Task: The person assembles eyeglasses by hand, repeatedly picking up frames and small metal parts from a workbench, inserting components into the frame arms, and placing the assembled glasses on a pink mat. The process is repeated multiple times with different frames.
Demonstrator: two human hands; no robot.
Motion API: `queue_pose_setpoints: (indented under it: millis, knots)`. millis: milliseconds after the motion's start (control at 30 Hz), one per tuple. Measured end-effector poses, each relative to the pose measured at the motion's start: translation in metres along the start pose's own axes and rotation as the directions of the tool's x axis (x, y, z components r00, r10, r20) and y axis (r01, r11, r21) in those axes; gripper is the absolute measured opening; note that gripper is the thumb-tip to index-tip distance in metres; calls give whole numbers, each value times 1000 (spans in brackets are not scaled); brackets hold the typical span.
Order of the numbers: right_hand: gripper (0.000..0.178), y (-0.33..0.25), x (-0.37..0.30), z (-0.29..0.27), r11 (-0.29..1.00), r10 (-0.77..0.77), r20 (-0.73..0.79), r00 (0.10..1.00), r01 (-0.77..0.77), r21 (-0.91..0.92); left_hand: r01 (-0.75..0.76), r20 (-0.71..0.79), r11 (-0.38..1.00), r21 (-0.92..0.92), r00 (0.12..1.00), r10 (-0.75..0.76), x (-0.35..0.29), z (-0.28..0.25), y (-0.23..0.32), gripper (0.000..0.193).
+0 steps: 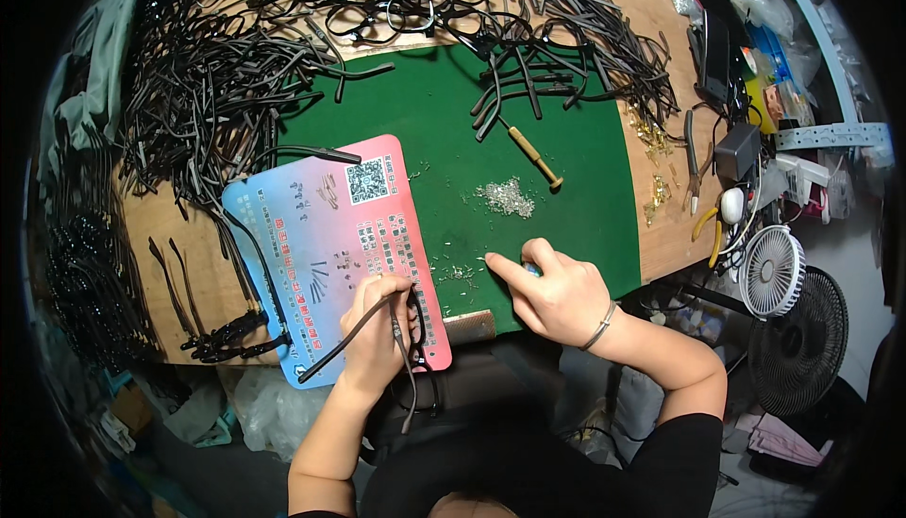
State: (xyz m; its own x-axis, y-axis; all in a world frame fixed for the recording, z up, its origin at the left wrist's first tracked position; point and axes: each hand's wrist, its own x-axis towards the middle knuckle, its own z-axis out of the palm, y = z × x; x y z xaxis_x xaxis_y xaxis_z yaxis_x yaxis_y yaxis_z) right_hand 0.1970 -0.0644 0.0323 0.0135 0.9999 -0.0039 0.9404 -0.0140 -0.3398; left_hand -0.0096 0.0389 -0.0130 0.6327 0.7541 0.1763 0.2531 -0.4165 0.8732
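My left hand (376, 331) is closed around a dark eyeglass frame (347, 340), its temples sticking out past the fingers over a blue and pink printed mat (274, 199). On the green work mat (566, 235), my right hand (569, 299) points its index finger at tiny metal screws (460, 275) scattered there. Something blue (533, 270) shows among its curled fingers; what it is I cannot make out. Farther off lies a heap of small silvery screws (507, 198). Beyond that is a brass-coloured tool (534, 158) with a flared end.
Dark temples (226, 93) are piled at the far left, and black glasses frames (406, 8) along the back. Small brass-coloured parts (651, 136) lie at the right, near yellow-handled pliers (708, 233). A white fan (772, 271) and a black fan (802, 343) stand beyond the right edge.
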Motion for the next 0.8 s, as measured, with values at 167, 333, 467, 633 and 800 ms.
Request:
queue_pose_setpoints:
  millis: [167, 333, 467, 633, 800]
  knots:
    - [47, 4, 1, 2, 998, -61, 11, 998, 61, -20, -22, 21, 1000, 17, 1000, 22, 1, -1, 0, 14]
    - [54, 0, 3, 3, 995, -89, 38, 995, 90, -53, 12, 55, 998, 56, 998, -16, 1, -4, 2, 19]
    - [44, 3, 6, 9, 996, -79, 46, 996, 81, -35, 71, 105, 997, -33, 992, -67, 7, -11, -1, 19]
    - [37, -7, 17, -8, 926, -155, 224, 962, 63, 372, 164, 201, 982, -92, 969, -143, 13, -18, 3, 18]
    - [39, -14, 33, 12, 873, -189, 250, 950, 47, 485, 114, 172, 989, -90, 980, -97, 15, -12, 4, 8]
